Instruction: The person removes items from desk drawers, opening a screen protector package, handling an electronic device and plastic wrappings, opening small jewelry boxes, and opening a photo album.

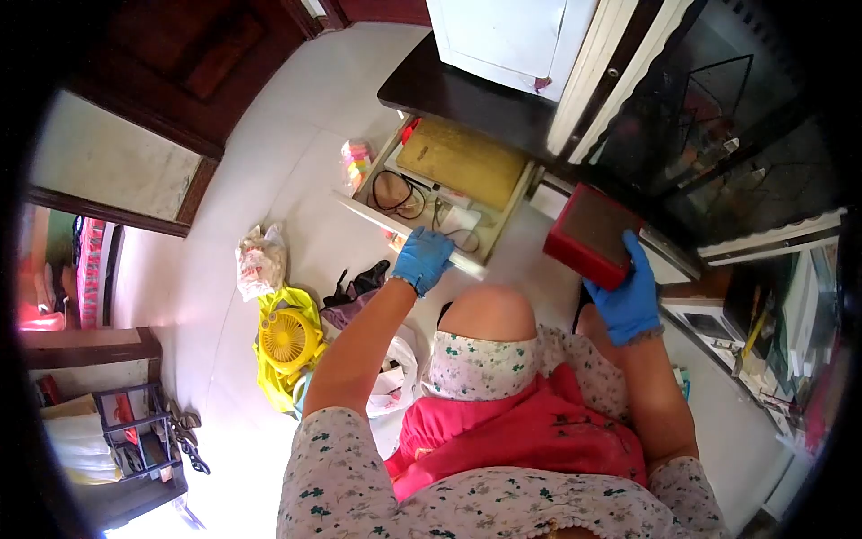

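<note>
An open drawer [509, 218] juts out from under a dark cabinet top, holding a yellow folder-like item [461, 163], black cables [399, 196] and small white items. My left hand [423, 259], in a blue glove, rests on the drawer's front edge, its fingers bent over the rim. In my right hand [627, 301], also blue-gloved, is a red box [593, 235] with a brown top, held in the air to the right of the drawer. The fingers of that hand wrap round the box's near side.
On the floor at the left lie a yellow fan [289, 335], a yellow bag, a white plastic bag [261, 260] and dark straps [359, 284]. A colourful packet [356, 162] lies beside the drawer. Glass-fronted cabinets [718, 135] stand at the right, a black rack [135, 431] at lower left.
</note>
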A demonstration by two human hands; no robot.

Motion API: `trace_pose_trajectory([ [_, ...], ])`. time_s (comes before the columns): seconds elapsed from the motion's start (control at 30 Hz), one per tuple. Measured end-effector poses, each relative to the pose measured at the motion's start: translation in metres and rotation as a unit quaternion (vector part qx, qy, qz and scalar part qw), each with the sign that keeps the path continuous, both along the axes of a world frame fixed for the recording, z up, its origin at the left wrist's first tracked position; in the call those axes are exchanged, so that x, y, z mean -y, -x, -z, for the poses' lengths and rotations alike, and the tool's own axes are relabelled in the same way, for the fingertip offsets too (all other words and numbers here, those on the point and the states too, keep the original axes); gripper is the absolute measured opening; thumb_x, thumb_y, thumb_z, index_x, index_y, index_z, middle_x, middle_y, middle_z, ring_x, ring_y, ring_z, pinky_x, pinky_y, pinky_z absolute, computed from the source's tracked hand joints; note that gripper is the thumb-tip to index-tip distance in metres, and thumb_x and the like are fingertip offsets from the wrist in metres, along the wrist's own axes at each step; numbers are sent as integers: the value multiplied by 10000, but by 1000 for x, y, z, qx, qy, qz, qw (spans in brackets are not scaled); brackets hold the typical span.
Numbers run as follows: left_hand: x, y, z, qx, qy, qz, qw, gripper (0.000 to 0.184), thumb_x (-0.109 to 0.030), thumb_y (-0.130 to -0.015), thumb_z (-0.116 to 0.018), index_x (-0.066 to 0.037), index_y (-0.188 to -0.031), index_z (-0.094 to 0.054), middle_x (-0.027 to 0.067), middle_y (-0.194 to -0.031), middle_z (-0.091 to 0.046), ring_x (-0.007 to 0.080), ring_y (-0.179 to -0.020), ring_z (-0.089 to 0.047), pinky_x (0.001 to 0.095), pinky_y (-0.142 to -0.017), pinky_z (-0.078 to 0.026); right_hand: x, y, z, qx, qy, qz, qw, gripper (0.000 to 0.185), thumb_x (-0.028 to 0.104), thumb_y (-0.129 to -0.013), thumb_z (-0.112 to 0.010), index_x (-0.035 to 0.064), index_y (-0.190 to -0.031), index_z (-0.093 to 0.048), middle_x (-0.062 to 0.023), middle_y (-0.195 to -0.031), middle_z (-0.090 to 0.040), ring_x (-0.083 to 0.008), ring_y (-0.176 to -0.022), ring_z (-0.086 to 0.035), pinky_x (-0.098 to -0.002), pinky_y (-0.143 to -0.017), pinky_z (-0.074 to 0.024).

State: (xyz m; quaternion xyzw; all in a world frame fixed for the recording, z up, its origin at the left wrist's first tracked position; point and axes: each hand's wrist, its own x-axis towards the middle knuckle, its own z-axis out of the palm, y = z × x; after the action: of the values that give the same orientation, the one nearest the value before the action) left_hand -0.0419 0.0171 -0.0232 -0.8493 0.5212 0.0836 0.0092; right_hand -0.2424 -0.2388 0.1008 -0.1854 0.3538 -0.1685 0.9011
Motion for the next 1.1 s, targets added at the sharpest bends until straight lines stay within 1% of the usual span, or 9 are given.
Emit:
trace_pose_trajectory([
  [0.1,1,1,-2,0,-4,-6,1000,366,-266,-767,-606,-98,-1088,-559,90,-967,-596,272,-962,-536,417,-939,-339,-2,-4,1,-7,2,-2,1000,423,292,-807,-636,134,-1175,-499,-70,-1123,-568,-233,-1006,-557,-376,-802,-491],
  [0.27,-5,5,-4,35,0,11,999,369,-276,-771,-604,-112,-1099,-564,82,-960,-597,269,-962,-535,410,-927,-345,-4,0,-5,17,-21,6,1000,463,233,-796,-649,76,-1195,-475,-119,-1157,-530,-275,-1058,-514,-412,-900,-448],
  [0.6,-7,6,2,32,-78,16,996,420,-304,-774,-599,-135,-1155,-547,75,-967,-586,260,-966,-532,409,-924,-347,-5,3,-13,12,-22,13,1000,424,212,-798,-641,78,-1171,-489,-109,-1139,-536,-273,-1068,-510,-415,-894,-452],
  [0.7,-12,7,5,29,-57,20,998,412,-301,-780,-598,-140,-1155,-546,74,-992,-577,256,-995,-523,405,-928,-341,-9,2,-16,-11,8,-10,1000,449,306,-796,-639,130,-1182,-493,-71,-1133,-552,-226,-1041,-519,-381,-841,-451],
  [0.77,-10,6,3,41,5,31,999,262,-290,-784,-576,-116,-980,-580,76,-932,-607,250,-941,-559,404,-856,-380,-10,1,-17,-11,14,-4,1000,453,308,-800,-633,129,-1191,-488,-75,-1157,-542,-230,-1054,-512,-385,-853,-444],
  [0.87,-1,-3,-4,-19,-83,32,996,340,-277,-780,-604,-122,-1080,-567,83,-895,-613,274,-909,-577,410,-803,-411,-8,4,-14,16,-9,25,1000,423,218,-813,-623,69,-1183,-480,-121,-1183,-526,-266,-1081,-508,-398,-908,-444],
  [0.9,-8,-7,0,-5,-7,57,998,260,-259,-775,-605,-108,-985,-584,90,-844,-619,286,-839,-596,420,-738,-427,-6,7,-8,15,-8,17,1000,423,218,-813,-623,69,-1183,-480,-121,-1183,-526,-266,-1081,-508,-398,-908,-444],
  [1.0,-6,-9,-6,-18,-53,56,997,195,-250,-775,-600,-103,-903,-590,95,-849,-618,283,-847,-593,411,-728,-427,3,19,2,-7,150,0,989,431,235,-821,-610,60,-1192,-478,-129,-1210,-516,-264,-1100,-500,-380,-912,-442],
  [1.1,-4,-7,-7,-7,-55,49,997,170,-249,-780,-587,-110,-877,-598,96,-839,-617,273,-839,-597,398,-716,-425,12,20,-18,22,7,55,998,468,282,-811,-620,55,-1195,-481,-139,-1178,-539,-275,-1083,-516,-384,-879,-461],
])
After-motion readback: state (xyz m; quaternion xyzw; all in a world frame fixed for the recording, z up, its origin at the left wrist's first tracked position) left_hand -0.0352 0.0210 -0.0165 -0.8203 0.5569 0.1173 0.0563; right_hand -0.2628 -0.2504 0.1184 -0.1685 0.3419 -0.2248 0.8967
